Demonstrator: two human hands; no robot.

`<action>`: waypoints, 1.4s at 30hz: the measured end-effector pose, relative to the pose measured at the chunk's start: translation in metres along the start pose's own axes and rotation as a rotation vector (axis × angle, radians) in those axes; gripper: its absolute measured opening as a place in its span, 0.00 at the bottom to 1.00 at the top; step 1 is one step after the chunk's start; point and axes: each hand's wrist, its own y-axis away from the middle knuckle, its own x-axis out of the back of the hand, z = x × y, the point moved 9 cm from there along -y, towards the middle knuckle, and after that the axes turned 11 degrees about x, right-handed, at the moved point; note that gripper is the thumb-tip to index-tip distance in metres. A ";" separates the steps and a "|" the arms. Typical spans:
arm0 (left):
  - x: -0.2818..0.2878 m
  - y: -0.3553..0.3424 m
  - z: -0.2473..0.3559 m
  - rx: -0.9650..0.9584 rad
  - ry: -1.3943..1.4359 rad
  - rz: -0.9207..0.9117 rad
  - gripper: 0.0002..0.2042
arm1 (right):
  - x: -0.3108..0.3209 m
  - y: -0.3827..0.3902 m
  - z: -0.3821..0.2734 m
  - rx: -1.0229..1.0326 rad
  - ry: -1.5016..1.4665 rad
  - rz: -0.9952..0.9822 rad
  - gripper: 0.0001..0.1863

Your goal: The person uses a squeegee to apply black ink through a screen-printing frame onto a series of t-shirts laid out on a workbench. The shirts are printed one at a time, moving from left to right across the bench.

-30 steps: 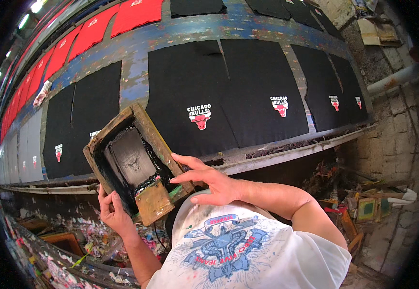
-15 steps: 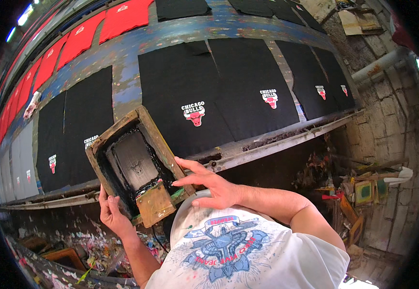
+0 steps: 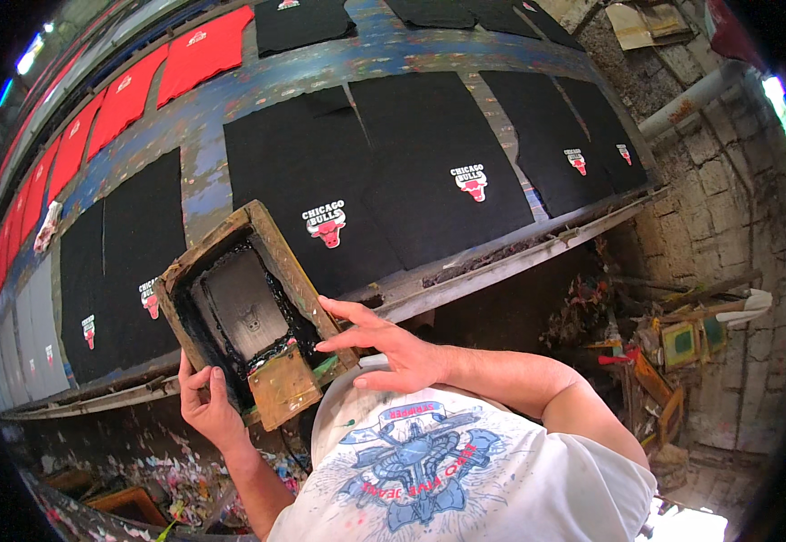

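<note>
I hold a small, ink-stained wooden printing screen (image 3: pixel 298 271) tilted in front of my white shirt. Black ink rims its grey mesh, which bears a faint bull-head design. My left hand (image 3: pixel 207 403) grips the lower left side with thumb and fingers. My right hand (image 3: pixel 382 350) holds the right side, its fingers spread along the rim. A paint-marked wooden block (image 3: pixel 284 388) sits across the screen's lower end, near my right fingertips. Beyond the screen, black fabric pieces (image 3: pixel 420 126) printed with red-and-white bull logos lie flat on a long table.
The long paint-spotted table (image 3: pixel 201 185) carries red shirts (image 3: pixel 203 59) at the back and grey pieces (image 3: pixel 36 334) at left. A metal pipe (image 3: pixel 686 113) lies to the right. Old frames (image 3: pixel 680 348) and debris (image 3: pixel 600 307) lie below the table's right part, beside brickwork (image 3: pixel 718 235).
The view has turned slightly, so the table and fabric pieces appear shifted leftward and tilted. Both hands stay on the screen, which looks much the same.
</note>
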 end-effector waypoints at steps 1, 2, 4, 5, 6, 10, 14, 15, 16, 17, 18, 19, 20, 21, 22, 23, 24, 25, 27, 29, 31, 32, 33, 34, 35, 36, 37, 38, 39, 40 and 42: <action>-0.009 0.002 0.004 -0.006 0.036 -0.024 0.06 | 0.007 0.003 0.000 0.000 -0.011 0.004 0.36; -0.019 0.005 0.008 -0.013 0.065 -0.042 0.07 | 0.016 0.008 0.001 0.003 -0.017 0.011 0.36; -0.044 0.013 0.016 -0.025 0.088 -0.073 0.10 | 0.037 0.019 0.001 0.007 -0.026 0.033 0.36; -0.057 0.017 0.021 -0.033 0.081 -0.082 0.11 | 0.049 0.025 0.001 0.010 -0.030 0.047 0.36; -0.073 0.021 0.025 -0.038 0.072 -0.086 0.12 | 0.064 0.032 0.000 0.017 -0.029 0.062 0.36; -0.149 0.042 0.045 -0.059 0.022 -0.087 0.15 | 0.133 0.071 -0.004 -0.017 -0.025 0.132 0.36; -0.247 0.066 0.053 -0.081 0.006 -0.164 0.15 | 0.212 0.124 -0.002 -0.053 0.018 0.219 0.35; -0.273 0.072 0.055 -0.084 0.013 -0.188 0.15 | 0.232 0.137 -0.001 -0.072 0.031 0.248 0.35; -0.299 0.077 0.053 -0.082 0.019 -0.207 0.15 | 0.250 0.150 0.001 -0.091 0.045 0.278 0.35; -0.323 0.082 0.052 -0.087 0.016 -0.220 0.15 | 0.266 0.163 0.004 -0.124 0.042 0.302 0.35; -0.347 0.085 0.053 -0.108 -0.010 -0.224 0.16 | 0.281 0.172 0.007 -0.132 0.032 0.336 0.36; -0.368 0.089 0.053 -0.129 -0.042 -0.220 0.16 | 0.295 0.181 0.009 -0.142 0.041 0.366 0.36; -0.387 0.092 0.052 -0.114 -0.034 -0.243 0.15 | 0.307 0.189 0.010 -0.150 0.060 0.401 0.35; -0.404 0.095 0.048 -0.086 0.001 -0.260 0.15 | 0.317 0.195 0.010 -0.141 0.090 0.422 0.33; -0.417 0.097 0.048 -0.089 0.018 -0.277 0.14 | 0.326 0.200 0.013 -0.159 0.094 0.429 0.33; -0.427 0.099 0.047 -0.091 0.046 -0.299 0.14 | 0.332 0.203 0.013 -0.156 0.107 0.444 0.34; -0.434 0.100 0.043 -0.072 0.036 -0.297 0.13 | 0.337 0.207 0.015 -0.182 0.117 0.449 0.34; -0.435 0.101 0.040 -0.056 0.012 -0.284 0.13 | 0.337 0.208 0.016 -0.186 0.120 0.432 0.34; -0.432 0.098 0.034 -0.039 -0.032 -0.280 0.13 | 0.337 0.208 0.015 -0.179 0.133 0.424 0.34; -0.412 0.089 0.039 -0.095 -0.082 -0.266 0.14 | 0.326 0.201 0.015 -0.166 0.094 0.382 0.36; -0.382 0.073 0.037 -0.042 -0.198 -0.174 0.15 | 0.312 0.188 0.016 -0.112 0.037 0.335 0.36; -0.370 0.067 0.042 -0.054 -0.138 -0.208 0.15 | 0.305 0.181 0.016 -0.090 0.018 0.307 0.36; -0.360 0.063 0.041 -0.024 -0.116 -0.201 0.15 | 0.299 0.176 0.018 -0.078 0.009 0.279 0.37; -0.352 0.062 0.040 -0.001 -0.115 -0.194 0.15 | 0.295 0.174 0.021 -0.106 -0.053 0.289 0.37; -0.354 0.062 0.041 -0.027 -0.096 -0.220 0.15 | 0.298 0.173 0.022 -0.095 -0.047 0.309 0.37; -0.356 0.064 0.040 -0.040 -0.087 -0.225 0.15 | 0.301 0.173 0.024 -0.096 -0.029 0.311 0.36; -0.361 0.066 0.039 -0.054 -0.079 -0.221 0.15 | 0.304 0.173 0.025 -0.100 -0.006 0.311 0.36; -0.371 0.069 0.034 -0.048 -0.077 -0.209 0.15 | 0.311 0.178 0.028 -0.134 -0.004 0.350 0.35; -0.386 0.074 0.033 -0.095 -0.073 -0.226 0.15 | 0.319 0.183 0.029 -0.160 0.028 0.378 0.34; -0.402 0.079 0.028 -0.081 -0.058 -0.241 0.14 | 0.328 0.190 0.030 -0.197 0.074 0.397 0.33; -0.435 0.088 0.022 -0.087 -0.046 -0.259 0.12 | 0.346 0.205 0.031 -0.264 0.136 0.433 0.32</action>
